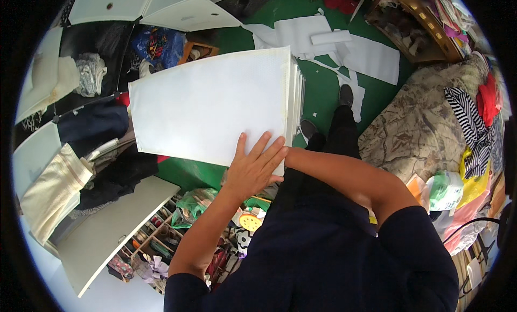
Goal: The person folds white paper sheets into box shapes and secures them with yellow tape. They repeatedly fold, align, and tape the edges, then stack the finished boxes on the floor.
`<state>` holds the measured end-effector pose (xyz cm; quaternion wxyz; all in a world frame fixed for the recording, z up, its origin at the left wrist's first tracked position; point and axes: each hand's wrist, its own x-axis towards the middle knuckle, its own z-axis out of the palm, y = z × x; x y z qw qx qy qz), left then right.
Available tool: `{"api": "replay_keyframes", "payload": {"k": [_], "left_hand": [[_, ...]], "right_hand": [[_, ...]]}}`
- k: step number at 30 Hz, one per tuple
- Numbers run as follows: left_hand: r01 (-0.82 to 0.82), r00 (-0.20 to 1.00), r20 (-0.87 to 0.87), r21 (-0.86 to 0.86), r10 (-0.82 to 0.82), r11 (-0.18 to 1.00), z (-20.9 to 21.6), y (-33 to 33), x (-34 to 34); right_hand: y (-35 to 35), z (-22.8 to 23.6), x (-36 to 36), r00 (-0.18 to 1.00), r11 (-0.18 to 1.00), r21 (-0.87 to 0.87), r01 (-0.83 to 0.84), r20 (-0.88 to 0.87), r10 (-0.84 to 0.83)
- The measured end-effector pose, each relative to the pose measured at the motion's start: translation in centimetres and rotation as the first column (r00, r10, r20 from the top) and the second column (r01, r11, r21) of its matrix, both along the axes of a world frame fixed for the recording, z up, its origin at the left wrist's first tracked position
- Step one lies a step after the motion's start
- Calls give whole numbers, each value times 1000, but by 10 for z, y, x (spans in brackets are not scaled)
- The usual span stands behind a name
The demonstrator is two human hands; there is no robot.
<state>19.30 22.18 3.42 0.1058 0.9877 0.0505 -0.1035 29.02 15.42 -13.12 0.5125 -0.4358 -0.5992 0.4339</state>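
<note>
A large white box-like thing (210,104) with stitched edges stands before me, its broad white face turned up toward me. Along its right side show several stacked layers or edges. My left hand (253,166) lies flat on the near right corner of that face, fingers spread. From the right, my right forearm (344,169) reaches to the same corner. The right hand itself is hidden behind the left hand and the box's edge, so its fingers cannot be seen.
White sheets and scraps (371,56) lie on the green floor (323,99) beyond my feet. Open white cabinet doors (116,228) and clothes stand at the left. Compartments with small items (161,236) are below. A patterned cover (412,121) with clothes and bags lies right.
</note>
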Motion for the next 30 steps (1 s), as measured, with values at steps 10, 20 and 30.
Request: {"api": "replay_keyframes", "payload": {"k": [10, 20, 30], "left_hand": [[-85, 995, 36, -104, 89, 991, 15, -9, -2], [-335, 885, 277, -179, 374, 925, 25, 68, 129], [-355, 918, 172, -43, 357, 934, 12, 100, 173]], "right_hand": [[18, 50, 104, 686, 642, -752, -150, -547, -481], [49, 98, 136, 94, 775, -622, -113, -783, -615], [64, 102, 138, -261, 841, -533, -95, -802, -538]]}}
